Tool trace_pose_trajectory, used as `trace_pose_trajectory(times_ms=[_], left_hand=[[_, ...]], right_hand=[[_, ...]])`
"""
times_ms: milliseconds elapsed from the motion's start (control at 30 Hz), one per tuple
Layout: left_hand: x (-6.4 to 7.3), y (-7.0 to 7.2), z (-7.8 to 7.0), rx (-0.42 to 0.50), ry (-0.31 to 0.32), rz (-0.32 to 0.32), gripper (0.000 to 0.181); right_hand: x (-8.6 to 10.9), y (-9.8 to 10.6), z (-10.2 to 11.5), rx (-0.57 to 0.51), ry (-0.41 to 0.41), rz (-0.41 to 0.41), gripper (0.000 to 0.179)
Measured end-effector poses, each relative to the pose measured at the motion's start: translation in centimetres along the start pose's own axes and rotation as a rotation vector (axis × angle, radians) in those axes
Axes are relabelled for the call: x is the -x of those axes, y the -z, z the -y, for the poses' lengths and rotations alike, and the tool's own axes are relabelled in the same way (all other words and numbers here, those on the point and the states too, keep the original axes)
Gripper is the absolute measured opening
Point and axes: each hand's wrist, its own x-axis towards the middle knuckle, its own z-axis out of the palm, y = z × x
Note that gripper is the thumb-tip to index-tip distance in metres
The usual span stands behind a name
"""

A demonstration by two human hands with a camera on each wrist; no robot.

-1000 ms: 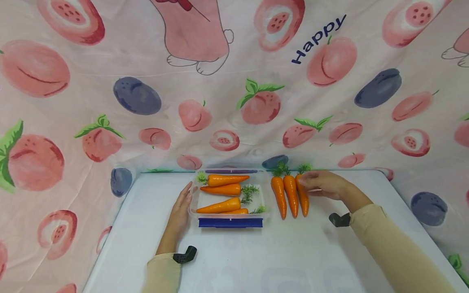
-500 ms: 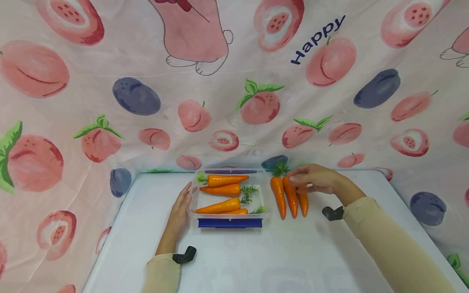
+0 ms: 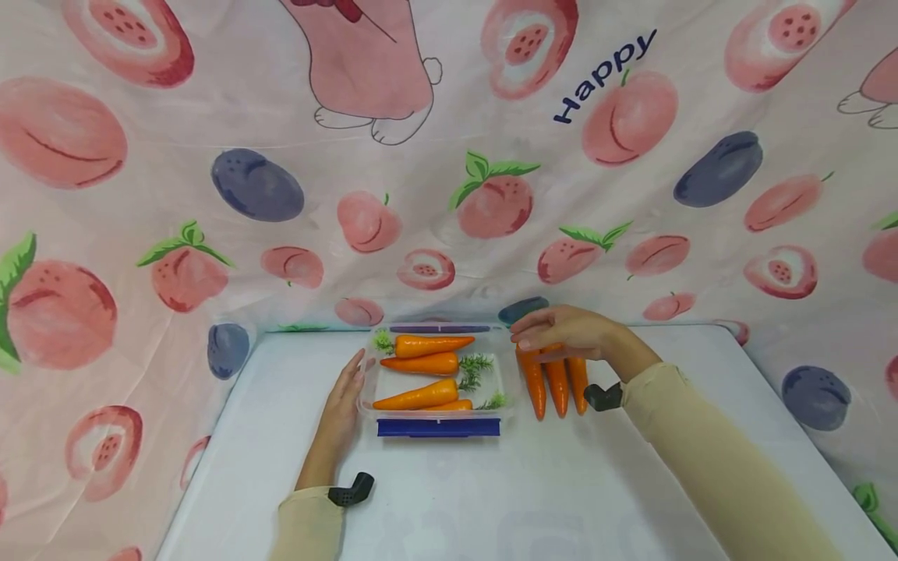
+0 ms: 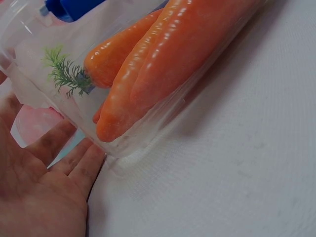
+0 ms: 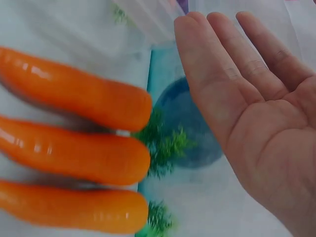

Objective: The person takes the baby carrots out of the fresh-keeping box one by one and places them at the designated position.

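Note:
A clear plastic container (image 3: 396,379) with blue latches holds several orange carrots (image 3: 422,395) with feathery green tops. My left hand (image 3: 341,401) rests at its left side; in the left wrist view its fingers (image 4: 85,165) are extended against the clear wall. Three more carrots (image 3: 559,393) lie side by side to the right of the container, tips towards me. Over their leafy ends, my right hand (image 3: 567,331) hovers with straight fingers, holding nothing; the right wrist view shows its palm (image 5: 276,133) beside the green tops (image 5: 163,143). In the head view it hides those tops.
The white table (image 3: 449,499) ends at a hanging cloth (image 3: 421,195) printed with peaches and rabbits. A blue latch (image 3: 438,428) sticks out from the container's near side. Black devices (image 3: 352,491) sit at both wrists.
My right hand has moved left across the three loose carrots, from the rightmost one to the leftmost one. The left hand, the container and the carrots have stayed put.

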Motion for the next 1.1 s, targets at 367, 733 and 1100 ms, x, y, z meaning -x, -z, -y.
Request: trace_pose_trajectory(times_ms=[367, 733, 1100], left_hand=[[0.0, 0.0, 0.0, 0.015, 0.007, 0.003, 0.053], [-0.1, 0.0, 0.0, 0.031, 0.009, 0.007, 0.054], [0.0, 0.0, 0.0, 0.044, -0.001, 0.006, 0.052]], right_hand=[[-2.1, -2.7, 2.2, 0.001, 0.045, 0.075, 0.065], [-4.7, -5.2, 4.5, 0.142, 0.021, 0.12, 0.063], [-7.1, -7.4, 5.6, 0.278, -0.001, 0.191, 0.064]])
